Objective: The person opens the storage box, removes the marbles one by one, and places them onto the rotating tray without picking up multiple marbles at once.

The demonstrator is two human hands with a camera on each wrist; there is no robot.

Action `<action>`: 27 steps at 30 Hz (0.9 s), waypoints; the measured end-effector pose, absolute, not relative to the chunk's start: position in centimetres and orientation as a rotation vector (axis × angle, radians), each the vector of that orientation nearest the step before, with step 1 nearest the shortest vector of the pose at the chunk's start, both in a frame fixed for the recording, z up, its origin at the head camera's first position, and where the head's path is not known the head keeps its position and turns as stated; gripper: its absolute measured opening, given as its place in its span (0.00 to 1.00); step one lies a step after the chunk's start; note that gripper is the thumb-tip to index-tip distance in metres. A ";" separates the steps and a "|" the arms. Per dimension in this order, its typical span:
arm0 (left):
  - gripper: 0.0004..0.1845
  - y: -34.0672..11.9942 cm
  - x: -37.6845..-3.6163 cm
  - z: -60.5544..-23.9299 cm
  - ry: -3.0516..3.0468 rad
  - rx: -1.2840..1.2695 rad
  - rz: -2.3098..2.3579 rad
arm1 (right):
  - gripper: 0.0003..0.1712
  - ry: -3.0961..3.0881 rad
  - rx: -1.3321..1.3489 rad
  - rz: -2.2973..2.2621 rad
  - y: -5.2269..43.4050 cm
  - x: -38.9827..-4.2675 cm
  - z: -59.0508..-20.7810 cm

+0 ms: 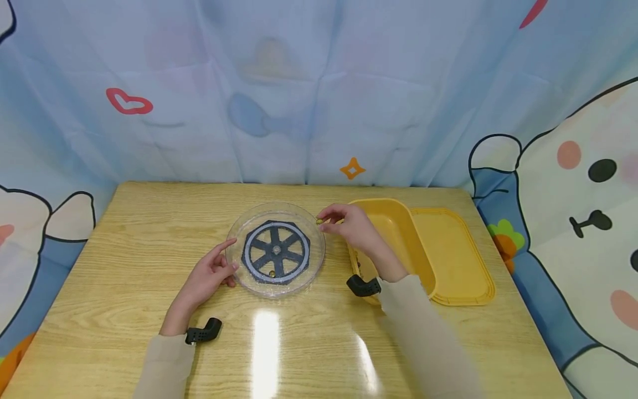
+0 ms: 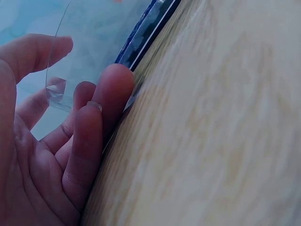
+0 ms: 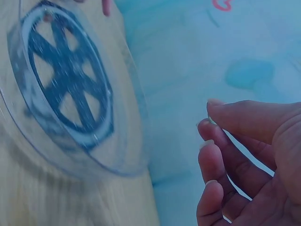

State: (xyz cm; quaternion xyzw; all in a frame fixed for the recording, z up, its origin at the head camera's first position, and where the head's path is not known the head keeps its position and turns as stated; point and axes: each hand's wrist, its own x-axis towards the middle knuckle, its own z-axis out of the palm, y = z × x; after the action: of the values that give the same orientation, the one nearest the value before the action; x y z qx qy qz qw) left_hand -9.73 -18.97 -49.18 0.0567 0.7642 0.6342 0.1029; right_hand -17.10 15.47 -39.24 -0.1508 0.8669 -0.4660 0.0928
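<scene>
A clear round dish (image 1: 319,260) with a dark blue, wheel-like six-spoked insert (image 1: 276,233) lies on the table. One small gold ball (image 1: 272,274) sits in it near the front of the wheel. My left hand (image 1: 211,274) holds the dish's left edge, fingers bent at its wall in the left wrist view, where the clear wall (image 2: 89,47) overlaps one finger. At the dish's right rim, my right hand (image 1: 351,224) pinches another small gold ball (image 1: 319,221) between thumb and fingertip. Only a greenish sliver of that ball (image 3: 211,121) shows in the right wrist view.
A yellow bin (image 1: 394,213) stands right of the dish, under my right forearm, with a few small dark bits at its left inside. Beside it lies a flat yellow lid (image 1: 448,249). A printed blue curtain (image 1: 299,111) hangs behind the wooden table (image 1: 164,221).
</scene>
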 end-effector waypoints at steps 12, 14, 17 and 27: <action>0.32 -19.0 -9.7 -49.1 2.252 0.181 1.882 | 0.08 2.513 -0.610 -1.325 11.5 -15.7 -41.2; 0.32 -19.0 -9.8 -49.1 2.252 0.182 1.880 | 0.08 2.513 -0.621 -1.304 11.1 -15.4 -41.4; 0.32 -19.0 -9.8 -49.1 2.251 0.185 1.879 | 0.08 2.508 -0.630 -1.279 10.6 -15.2 -41.6; 0.32 -19.0 -9.7 -49.2 2.255 0.165 1.870 | 0.12 2.426 -0.639 -1.278 9.9 -14.7 -41.7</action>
State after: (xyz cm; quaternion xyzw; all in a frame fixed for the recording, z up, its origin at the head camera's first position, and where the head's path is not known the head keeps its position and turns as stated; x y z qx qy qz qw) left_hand -9.70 -18.98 -49.16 0.0559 0.7644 0.6339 0.1037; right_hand -14.69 9.93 -41.66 -0.2240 0.8502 -0.4480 0.1622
